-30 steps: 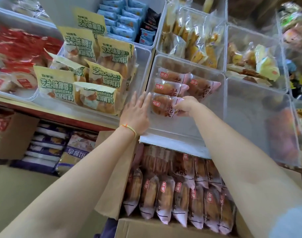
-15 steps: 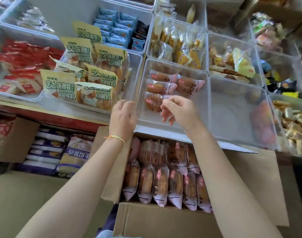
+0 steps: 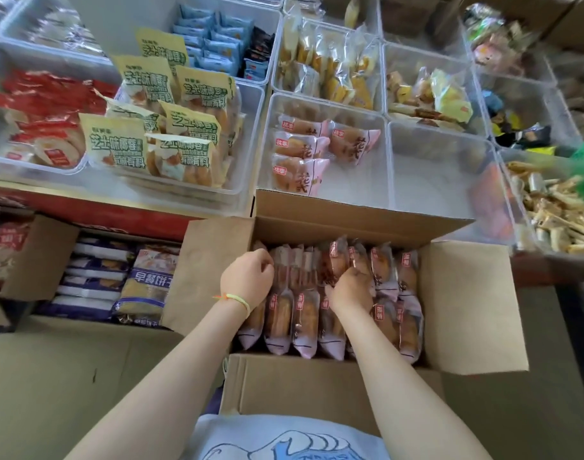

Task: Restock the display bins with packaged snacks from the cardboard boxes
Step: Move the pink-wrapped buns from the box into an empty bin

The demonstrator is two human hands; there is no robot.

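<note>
Now both hands have dropped from the bin (image 3: 320,104) into the box (image 3: 473,310): left hand (image 3: 247,280) and right hand (image 3: 348,290) curl onto fresh cake packets (image 3: 304,322), another load coming.

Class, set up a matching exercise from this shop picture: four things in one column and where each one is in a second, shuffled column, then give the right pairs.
Things
1. left hand
2. yellow-green bread packs
3. blue wrapped snacks
4. pink-wrapped pastries already restocked

Places
A. clear bin just above the open cardboard box
B. far bin, behind the yellow-green packs
C. inside the open box, at its left side
D. wide bin left of the pastry bin

Pairs: 1-C, 2-D, 3-B, 4-A
</note>
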